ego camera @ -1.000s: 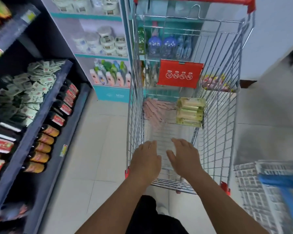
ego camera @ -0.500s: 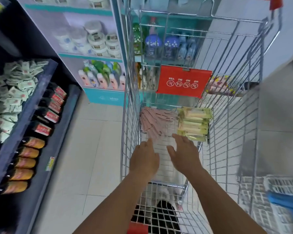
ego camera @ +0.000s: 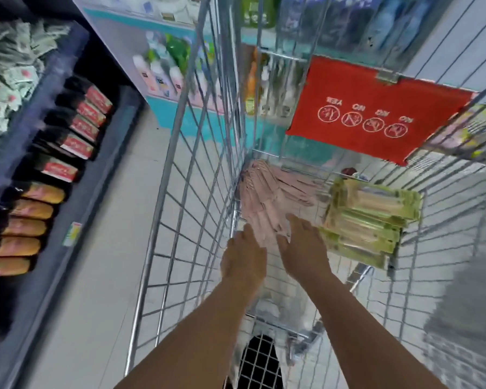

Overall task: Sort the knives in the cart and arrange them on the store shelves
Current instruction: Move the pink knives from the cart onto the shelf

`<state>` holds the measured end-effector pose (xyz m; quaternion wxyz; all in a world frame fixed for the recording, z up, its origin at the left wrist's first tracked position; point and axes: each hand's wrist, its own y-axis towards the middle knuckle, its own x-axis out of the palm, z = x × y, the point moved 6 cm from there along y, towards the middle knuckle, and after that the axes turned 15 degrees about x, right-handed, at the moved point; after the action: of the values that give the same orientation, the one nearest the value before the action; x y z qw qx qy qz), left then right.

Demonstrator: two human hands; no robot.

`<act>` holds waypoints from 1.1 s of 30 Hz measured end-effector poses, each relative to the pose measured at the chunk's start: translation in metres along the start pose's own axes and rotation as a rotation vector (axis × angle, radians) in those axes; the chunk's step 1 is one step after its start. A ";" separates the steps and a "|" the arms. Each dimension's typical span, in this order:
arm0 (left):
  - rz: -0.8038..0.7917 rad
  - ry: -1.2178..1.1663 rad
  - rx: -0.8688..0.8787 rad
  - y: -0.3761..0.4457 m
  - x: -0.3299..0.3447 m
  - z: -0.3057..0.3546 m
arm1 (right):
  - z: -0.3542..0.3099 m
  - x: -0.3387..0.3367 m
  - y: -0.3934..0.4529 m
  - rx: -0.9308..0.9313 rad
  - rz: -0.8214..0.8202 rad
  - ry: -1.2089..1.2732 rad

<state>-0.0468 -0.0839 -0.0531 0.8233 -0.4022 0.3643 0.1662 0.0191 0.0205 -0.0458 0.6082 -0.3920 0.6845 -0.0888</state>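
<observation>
Both hands, left hand (ego camera: 246, 255) and right hand (ego camera: 303, 248), are reaching into the cart (ego camera: 185, 192), released, fingers spread, grasping nothing. Pink knife packs (ego camera: 267, 192) are lying just ahead, green packs (ego camera: 368, 220) rightward. Best gathering 1 colour per grab.

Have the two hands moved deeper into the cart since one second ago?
Yes. Both the left hand and the right hand went forward from the cart's near end to the pink packs.

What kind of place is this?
Most likely a shop aisle: a wire shopping cart, a shelf of laid-down bottles with a price tag, and toiletry bottles behind.
</observation>
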 end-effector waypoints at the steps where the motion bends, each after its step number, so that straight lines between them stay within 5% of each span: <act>1: -0.009 -0.002 -0.021 0.008 0.007 -0.004 | -0.001 0.007 0.010 -0.005 -0.010 0.001; 9: 0.052 -0.017 -0.086 0.057 0.042 -0.026 | -0.002 0.046 0.074 0.030 -0.022 0.010; 14: 0.070 0.214 -0.032 0.081 0.058 -0.028 | -0.006 0.060 0.091 0.014 0.017 -0.011; 21: 0.231 -0.116 -0.237 0.068 0.046 -0.034 | -0.013 0.052 0.089 0.027 0.018 -0.115; 33: 0.081 -0.254 -0.344 0.041 0.035 -0.025 | -0.012 0.046 0.064 0.093 -0.134 -0.044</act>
<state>-0.0584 -0.0791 -0.1110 0.7746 -0.4976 0.2400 0.3081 -0.0169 0.0306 -0.1163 0.6335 -0.4100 0.6383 -0.1522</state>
